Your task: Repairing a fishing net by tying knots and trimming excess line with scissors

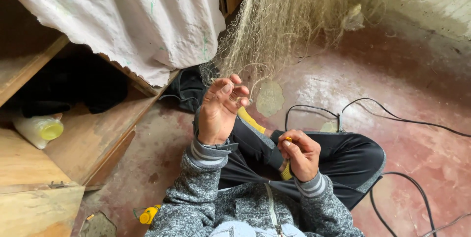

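Left hand (pixel 219 112) is raised in front of the chest, its fingers curled and the fingertips pinching thin strands at the lower edge of the fishing net (pixel 279 21), which hangs down from above in a pale, tangled curtain. Right hand (pixel 300 154) sits lower, over the crossed legs, closed around a small yellow tool (pixel 286 168) whose ends show above and below the fist. Largest around them is the red floor (pixel 422 94), worn pale in patches. A white sheet (pixel 142 16) drapes over the wooden shelf (pixel 93 139) on the left. Black cables (pixel 392 117) trail across the floor on the right, close to the knee. On the shelf lies a plastic bottle (pixel 38 130) on its side, with yellowish liquid inside. A small yellow object (pixel 148 214) rests on the floor by the left elbow.
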